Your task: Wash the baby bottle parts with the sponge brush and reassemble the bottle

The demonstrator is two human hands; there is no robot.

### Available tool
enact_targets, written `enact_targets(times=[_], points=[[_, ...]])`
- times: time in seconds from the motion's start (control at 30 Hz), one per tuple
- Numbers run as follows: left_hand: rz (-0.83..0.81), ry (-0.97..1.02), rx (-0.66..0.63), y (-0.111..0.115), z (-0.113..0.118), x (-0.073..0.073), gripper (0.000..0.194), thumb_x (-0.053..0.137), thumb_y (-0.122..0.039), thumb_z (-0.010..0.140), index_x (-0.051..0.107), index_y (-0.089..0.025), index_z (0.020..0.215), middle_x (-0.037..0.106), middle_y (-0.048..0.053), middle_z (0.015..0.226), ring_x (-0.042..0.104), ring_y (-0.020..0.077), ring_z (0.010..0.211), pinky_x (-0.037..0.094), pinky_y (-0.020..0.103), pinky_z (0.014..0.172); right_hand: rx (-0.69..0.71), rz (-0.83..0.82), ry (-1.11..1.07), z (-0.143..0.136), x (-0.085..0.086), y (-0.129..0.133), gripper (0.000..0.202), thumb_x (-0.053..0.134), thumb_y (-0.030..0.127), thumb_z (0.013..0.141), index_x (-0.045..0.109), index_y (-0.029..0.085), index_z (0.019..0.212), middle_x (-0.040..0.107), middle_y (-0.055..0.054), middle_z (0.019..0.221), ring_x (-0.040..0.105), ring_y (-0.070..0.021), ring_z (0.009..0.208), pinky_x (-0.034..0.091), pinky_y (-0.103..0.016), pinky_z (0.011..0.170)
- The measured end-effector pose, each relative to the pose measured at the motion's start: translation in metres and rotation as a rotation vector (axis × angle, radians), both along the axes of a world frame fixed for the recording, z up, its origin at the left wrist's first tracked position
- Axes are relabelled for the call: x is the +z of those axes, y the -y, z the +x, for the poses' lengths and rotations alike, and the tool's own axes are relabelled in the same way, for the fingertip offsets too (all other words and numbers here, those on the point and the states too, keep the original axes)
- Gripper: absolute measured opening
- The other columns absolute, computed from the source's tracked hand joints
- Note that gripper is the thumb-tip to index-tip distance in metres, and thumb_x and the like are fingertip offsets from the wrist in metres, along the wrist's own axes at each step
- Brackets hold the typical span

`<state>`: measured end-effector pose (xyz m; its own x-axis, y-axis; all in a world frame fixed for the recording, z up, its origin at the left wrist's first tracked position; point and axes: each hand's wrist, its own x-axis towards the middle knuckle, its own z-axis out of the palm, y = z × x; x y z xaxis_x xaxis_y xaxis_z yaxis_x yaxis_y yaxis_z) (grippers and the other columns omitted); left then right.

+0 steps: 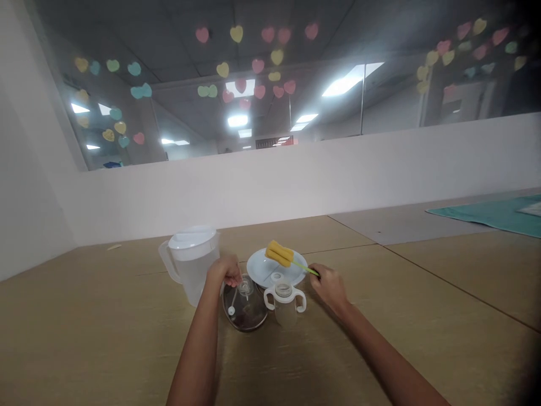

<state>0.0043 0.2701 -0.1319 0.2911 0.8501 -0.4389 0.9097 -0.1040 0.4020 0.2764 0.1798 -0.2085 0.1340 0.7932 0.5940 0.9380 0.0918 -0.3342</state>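
Note:
My right hand [331, 286] is closed around the dark end of a brush's green handle. The brush's yellow sponge head [279, 254] is raised over a white plate [299, 276]. In front of the plate stands an open clear cup [286, 313] with two white handles. My left hand [228, 270] has its fingers bent at a small clear part [245, 286], above a dark round tray [247, 324]; whether it grips that part is unclear. A thin straw with a white end [231, 310] lies over the tray.
A lidded, translucent pitcher [195, 270] stands just left of my left hand. A teal cloth [486, 213] lies at the far right. Behind the wooden table [406, 316] are a white wall and a window with heart stickers.

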Motion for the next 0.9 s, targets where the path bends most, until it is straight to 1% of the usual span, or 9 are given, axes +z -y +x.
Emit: enact_targets(times=[0.13, 0.3, 0.4, 0.47, 0.57, 0.63, 0.7, 0.77, 0.9], points=[[-0.005, -0.04, 0.004, 0.001, 0.005, -0.002, 0.004, 0.068, -0.012, 0.065, 0.065, -0.01, 0.065, 0.068, 0.005, 0.068, 0.063, 0.0118, 0.061, 0.052, 0.02, 0.061, -0.026, -0.044, 0.011, -0.001, 0.001, 0.0, 0.028, 0.04, 0.012, 0.074, 0.065, 0.017, 0.084, 0.069, -0.005, 0.087, 0.06, -0.0158, 0.076, 0.033, -0.023, 0.063], [-0.034, -0.147, -0.004, 0.012, 0.018, -0.003, 0.004, 0.067, -0.013, 0.07, 0.065, -0.01, 0.07, 0.069, 0.004, 0.069, 0.065, 0.0131, 0.062, 0.055, 0.026, 0.061, -0.185, -0.097, -0.012, -0.002, 0.006, -0.001, 0.034, 0.046, 0.014, 0.074, 0.059, 0.016, 0.105, 0.068, -0.006, 0.087, 0.059, -0.0167, 0.072, 0.029, -0.024, 0.058], [0.054, -0.194, -0.004, 0.019, 0.026, 0.005, 0.003, 0.065, -0.009, 0.067, 0.065, -0.009, 0.07, 0.069, 0.009, 0.071, 0.066, 0.018, 0.065, 0.054, 0.027, 0.06, -0.199, -0.033, 0.015, -0.004, 0.008, 0.001, 0.022, 0.049, 0.03, 0.079, 0.061, 0.016, 0.091, 0.066, -0.005, 0.079, 0.057, -0.0156, 0.065, 0.026, -0.024, 0.054], [0.154, -0.188, -0.027, 0.023, 0.03, 0.012, 0.009, 0.063, -0.008, 0.066, 0.066, -0.01, 0.073, 0.07, 0.011, 0.079, 0.067, 0.0204, 0.071, 0.054, 0.025, 0.061, -0.15, 0.049, 0.047, -0.005, 0.008, 0.003, 0.03, 0.045, 0.041, 0.083, 0.062, 0.016, 0.077, 0.065, -0.004, 0.072, 0.055, -0.0142, 0.061, 0.025, -0.024, 0.054], [0.242, -0.17, -0.084, 0.028, 0.038, 0.017, 0.015, 0.06, -0.01, 0.067, 0.068, -0.012, 0.08, 0.07, 0.012, 0.089, 0.067, 0.0207, 0.078, 0.053, 0.024, 0.063, -0.107, 0.154, 0.089, -0.007, 0.006, 0.003, 0.047, 0.036, 0.046, 0.088, 0.061, 0.016, 0.063, 0.062, -0.005, 0.064, 0.052, -0.0119, 0.057, 0.024, -0.024, 0.053], [0.21, -0.193, -0.106, 0.029, 0.044, 0.013, 0.011, 0.064, -0.011, 0.064, 0.068, -0.013, 0.074, 0.07, 0.012, 0.083, 0.067, 0.022, 0.073, 0.053, 0.026, 0.061, -0.135, 0.178, 0.119, -0.005, 0.004, 0.002, 0.053, 0.031, 0.045, 0.091, 0.062, 0.015, 0.06, 0.061, -0.006, 0.062, 0.051, -0.0114, 0.056, 0.022, -0.025, 0.052], [0.139, -0.244, -0.112, 0.028, 0.05, 0.005, 0.006, 0.071, -0.013, 0.058, 0.068, -0.013, 0.064, 0.07, 0.012, 0.069, 0.066, 0.0246, 0.064, 0.053, 0.029, 0.057, -0.194, 0.161, 0.148, -0.002, 0.003, 0.0, 0.055, 0.029, 0.043, 0.091, 0.064, 0.015, 0.06, 0.062, -0.006, 0.062, 0.051, -0.0114, 0.055, 0.019, -0.026, 0.051], [0.1, -0.281, -0.12, 0.025, 0.053, -0.004, 0.012, 0.077, -0.018, 0.052, 0.068, -0.016, 0.059, 0.067, 0.01, 0.059, 0.065, 0.0268, 0.06, 0.053, 0.031, 0.055, -0.234, 0.128, 0.185, 0.001, 0.004, -0.001, 0.054, 0.031, 0.042, 0.091, 0.066, 0.015, 0.059, 0.063, -0.007, 0.063, 0.051, -0.0116, 0.055, 0.017, -0.027, 0.05], [0.203, -0.262, -0.155, 0.015, 0.051, -0.016, 0.026, 0.083, -0.027, 0.042, 0.07, -0.02, 0.063, 0.068, 0.009, 0.06, 0.066, 0.0299, 0.071, 0.053, 0.032, 0.061, -0.231, 0.148, 0.274, 0.009, 0.008, 0.002, 0.052, 0.035, 0.04, 0.09, 0.066, 0.015, 0.057, 0.062, -0.008, 0.061, 0.05, -0.0118, 0.056, 0.016, -0.027, 0.052]])
